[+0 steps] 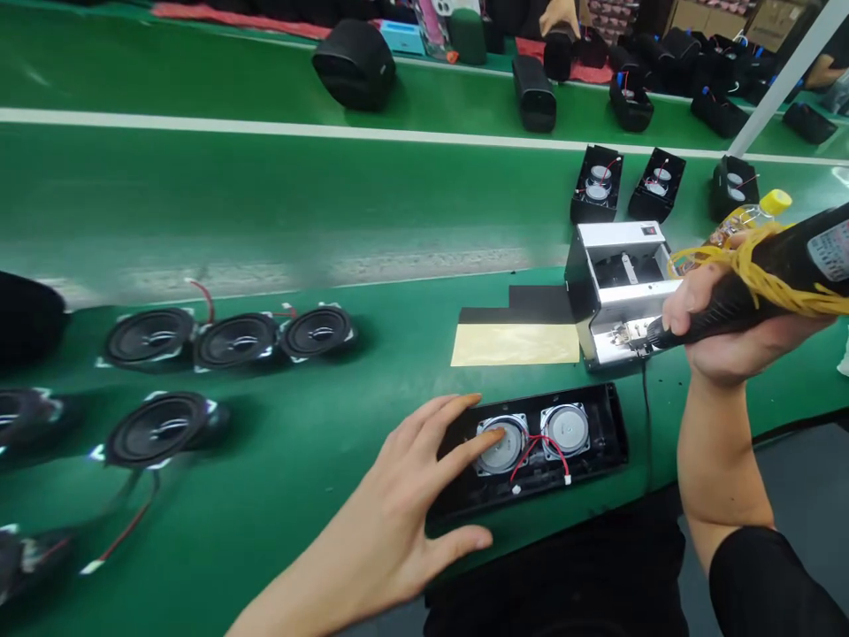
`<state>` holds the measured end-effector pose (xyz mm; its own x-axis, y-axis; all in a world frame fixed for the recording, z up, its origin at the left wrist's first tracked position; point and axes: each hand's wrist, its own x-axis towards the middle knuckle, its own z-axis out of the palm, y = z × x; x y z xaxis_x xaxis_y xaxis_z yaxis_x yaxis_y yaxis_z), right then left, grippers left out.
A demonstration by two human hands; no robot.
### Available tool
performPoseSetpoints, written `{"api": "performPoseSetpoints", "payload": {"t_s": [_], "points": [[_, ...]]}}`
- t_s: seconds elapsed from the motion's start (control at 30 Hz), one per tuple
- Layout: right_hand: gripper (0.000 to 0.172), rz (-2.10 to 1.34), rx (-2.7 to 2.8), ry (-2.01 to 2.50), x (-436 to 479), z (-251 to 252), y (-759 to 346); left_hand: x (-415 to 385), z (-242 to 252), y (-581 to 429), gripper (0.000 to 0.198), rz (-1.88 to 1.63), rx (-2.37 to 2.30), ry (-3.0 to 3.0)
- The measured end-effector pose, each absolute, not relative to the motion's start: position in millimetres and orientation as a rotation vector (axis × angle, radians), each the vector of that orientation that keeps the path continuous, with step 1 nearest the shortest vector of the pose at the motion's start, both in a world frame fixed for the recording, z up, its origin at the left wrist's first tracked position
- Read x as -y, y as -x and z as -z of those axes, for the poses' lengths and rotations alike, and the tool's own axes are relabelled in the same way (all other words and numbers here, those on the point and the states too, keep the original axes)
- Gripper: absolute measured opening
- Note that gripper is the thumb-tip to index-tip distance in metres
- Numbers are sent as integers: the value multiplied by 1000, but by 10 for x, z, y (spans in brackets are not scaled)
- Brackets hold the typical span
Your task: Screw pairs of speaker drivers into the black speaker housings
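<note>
A black speaker housing (610,442) lies open side up near the table's front edge. Two round speakers (568,430) sit inside it, with red and black wires ending in small white plugs. Over the housing's left end, my left hand (417,487) spreads its fingers, the index fingertip on the left speaker. My right hand (736,327) is wrapped around a black electric screwdriver (713,305) with yellow cord wound about it. The screwdriver's tip meets the front of a silver and black screw feeder (597,292); the exact contact is too small to make out.
Several loose speakers (240,341) with wires lie at the left. Yellow and black sheets (516,343) lie beside the feeder. Behind it stand more housings (597,184) and a yellow-capped bottle (775,203). Across the green conveyor (265,195), another person's hand (561,16) touches a black case.
</note>
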<state>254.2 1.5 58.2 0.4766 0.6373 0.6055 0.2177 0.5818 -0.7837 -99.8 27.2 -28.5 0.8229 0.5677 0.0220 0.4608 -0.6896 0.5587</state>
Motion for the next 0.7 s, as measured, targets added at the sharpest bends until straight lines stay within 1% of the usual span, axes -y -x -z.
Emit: {"api": "performPoseSetpoints", "payload": {"t_s": [0.1,0.13,0.2,0.27,0.4,0.5,0.63,0.7], "points": [[72,-272,1090,909,9,-589,-2518,-187,353,889,52,-464,-779,-2530],[70,-268,1097,885,26,-599,-2522,-164,356,853,46,-518,-768,-2557],[64,-255,1122,832,70,-625,-2550,-128,336,786,40,-579,-726,-2606],[60,-222,1170,793,107,-635,-2594,-110,302,729,41,-599,-687,-2635],[63,-142,1159,816,110,-551,-2639,-116,233,654,43,-566,-683,-2664],[64,-199,1140,845,97,-480,-2638,-113,172,619,53,-479,-698,-2755],[66,-139,1118,838,116,-468,-2668,-79,94,508,66,-452,-630,-2798],[71,-143,1121,873,128,-462,-2691,-75,75,416,71,-427,-590,-2775]]}}
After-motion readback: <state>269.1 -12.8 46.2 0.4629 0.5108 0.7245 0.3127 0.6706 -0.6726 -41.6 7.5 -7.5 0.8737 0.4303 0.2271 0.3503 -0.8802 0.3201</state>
